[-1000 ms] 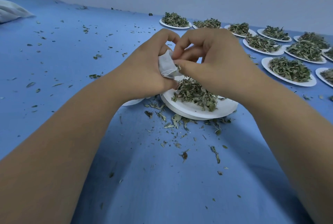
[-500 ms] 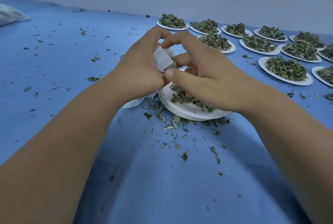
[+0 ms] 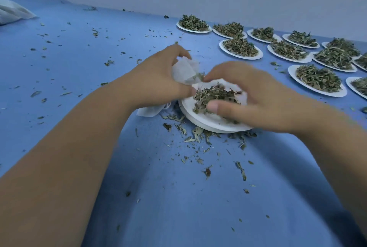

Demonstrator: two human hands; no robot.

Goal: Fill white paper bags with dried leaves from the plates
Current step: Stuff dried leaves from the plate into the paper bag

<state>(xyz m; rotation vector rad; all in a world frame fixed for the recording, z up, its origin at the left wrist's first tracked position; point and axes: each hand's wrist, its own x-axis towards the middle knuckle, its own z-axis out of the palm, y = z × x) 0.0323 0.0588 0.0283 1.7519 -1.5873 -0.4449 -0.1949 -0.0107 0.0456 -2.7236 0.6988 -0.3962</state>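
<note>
My left hand [image 3: 155,80] grips a small white paper bag [image 3: 183,71] just above the left rim of a white plate [image 3: 206,123]. A heap of dried leaves [image 3: 214,96] lies on that plate. My right hand [image 3: 248,98] is curled over the heap, thumb at the near side and fingers round the far side, gathering leaves. The hand is blurred, so how much it holds is unclear. A few leaves stick out of the bag's mouth.
Another white bag [image 3: 151,110] lies flat under my left wrist beside the plate. Several plates of leaves [image 3: 241,48] stand in rows at the back right. Loose leaf bits [image 3: 198,137] litter the blue cloth. A white bundle [image 3: 12,11] lies far left.
My right hand has left the bag's mouth and dropped onto the leaf heap on the plate. My left hand still holds the bag, now slightly further left.
</note>
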